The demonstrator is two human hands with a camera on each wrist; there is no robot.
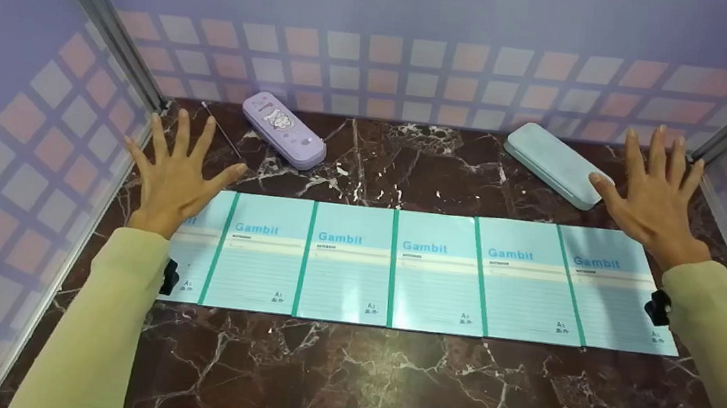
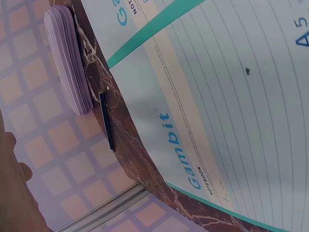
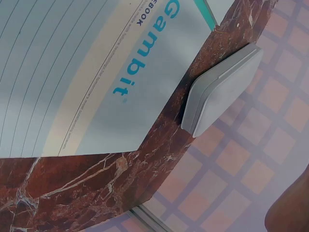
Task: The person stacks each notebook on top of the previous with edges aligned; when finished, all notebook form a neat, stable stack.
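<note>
Dark marbled bench (image 1: 384, 384), boxed in by checked walls on 3 sides. Across its middle, a row of 6 teal "Gambit" notebooks (image 1: 434, 274), laid side by side and slightly overlapping, covers up. Behind the row: pale green case (image 1: 556, 164) at back right, lilac case (image 1: 283, 130) at back left, thin dark pen (image 1: 221, 130) just beside the lilac one.

Left hand (image 1: 171, 175) flat and spread, fingers straight, gripping nothing, poised over the leftmost notebook's top corner. Right hand (image 1: 655, 193) likewise spread and empty, thumb close to the green case's end, wrist over the rightmost notebook; contact with either, impossible to tell.

Likely trouble: glossy covers on polished stone, so any sideways drag of a palm could skew the row or fan the overlaps. A careless right thumb could nudge the green case. A left-hand sweep could roll the pen.
</note>
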